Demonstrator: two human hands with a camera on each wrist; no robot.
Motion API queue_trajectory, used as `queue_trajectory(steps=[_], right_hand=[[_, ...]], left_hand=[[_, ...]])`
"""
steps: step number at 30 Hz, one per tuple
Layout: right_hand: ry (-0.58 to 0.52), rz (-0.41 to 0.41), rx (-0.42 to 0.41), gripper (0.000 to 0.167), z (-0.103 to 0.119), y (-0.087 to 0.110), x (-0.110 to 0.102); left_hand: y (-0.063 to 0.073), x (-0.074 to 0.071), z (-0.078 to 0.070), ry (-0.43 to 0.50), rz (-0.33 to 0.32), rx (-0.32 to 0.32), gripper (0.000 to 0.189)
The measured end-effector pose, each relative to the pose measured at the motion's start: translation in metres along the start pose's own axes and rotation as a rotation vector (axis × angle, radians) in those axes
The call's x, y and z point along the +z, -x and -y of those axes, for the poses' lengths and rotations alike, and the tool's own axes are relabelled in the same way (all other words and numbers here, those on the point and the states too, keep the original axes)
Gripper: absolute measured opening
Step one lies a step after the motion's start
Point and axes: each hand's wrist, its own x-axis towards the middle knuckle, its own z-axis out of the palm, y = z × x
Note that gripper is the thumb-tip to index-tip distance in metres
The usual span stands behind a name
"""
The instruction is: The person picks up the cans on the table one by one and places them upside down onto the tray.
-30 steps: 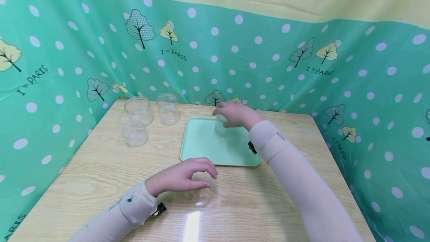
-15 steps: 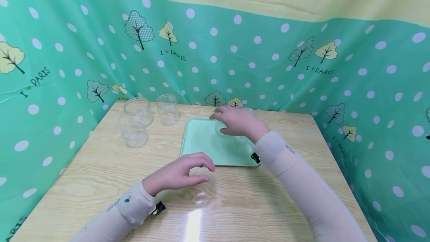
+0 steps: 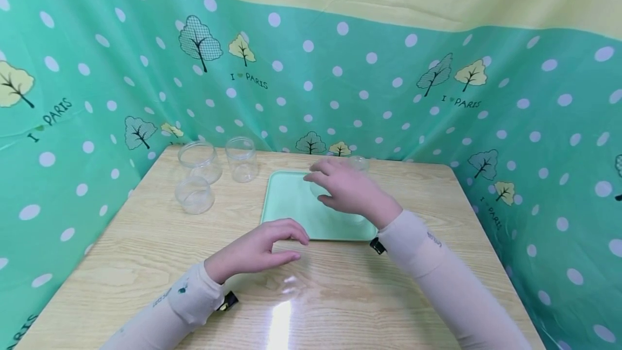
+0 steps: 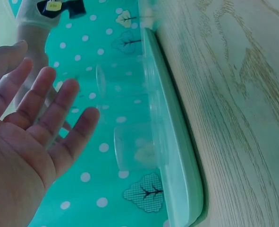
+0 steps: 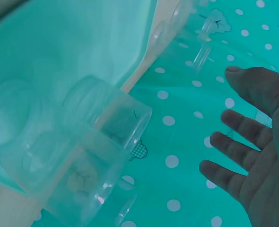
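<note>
Backdrop: polka-dot cloth [image 3: 335,77], rear and both sides. Beneath it we have a wooden table [image 3: 340,307], and on that a pale green tray [image 3: 291,209], long side running left to right in the head view.

Right hand [image 3: 347,188]: above the tray, fingers loosely spread, thumb apart; the right wrist view shows us nothing in its grasp. Left hand [image 3: 262,247]: by the tray's near edge, fingers relaxed, likewise holding nothing.

Clear jars stand on the tray, two at least; walls overlap, so we cannot give the full count. We mark a left tray jar [image 4: 137,146] and a right tray jar [image 4: 122,79]. Key relation, as we judge it: the left tray jar lies beneath the right fingers in the head view, axis upright, with a gap between them from the wrist. Right hand nearer; left well apart.

Off the tray, to its left: wide jar [image 3: 199,162], tall jar [image 3: 241,160], short jar [image 3: 194,195], all upright.
</note>
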Motion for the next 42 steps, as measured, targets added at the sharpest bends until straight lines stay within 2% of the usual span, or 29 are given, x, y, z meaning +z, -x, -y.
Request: queue_trajectory(steps=[8, 17, 27, 35, 42], right_hand=[[-0.058, -0.063, -0.020, 0.052, 0.014, 0.017, 0.007], [-0.104, -0.151, -0.044, 0.053, 0.029, 0.036, 0.013], [-0.147, -0.185, -0.034, 0.058, 0.045, 0.059, 0.023], [-0.174, -0.200, 0.000, 0.057, 0.050, 0.068, 0.030], [-0.182, -0.230, -0.032, 0.057, 0.054, 0.072, 0.037]], left_hand=[[-0.001, -0.001, 0.001, -0.003, -0.025, 0.011, 0.028], [0.000, -0.001, 0.002, -0.009, -0.021, 0.001, 0.032], [0.003, -0.001, 0.004, -0.007, -0.011, 0.012, 0.025], [0.005, -0.003, 0.005, -0.030, -0.016, 0.017, 0.032], [0.006, -0.009, 0.003, -0.048, -0.008, -0.010, 0.026]])
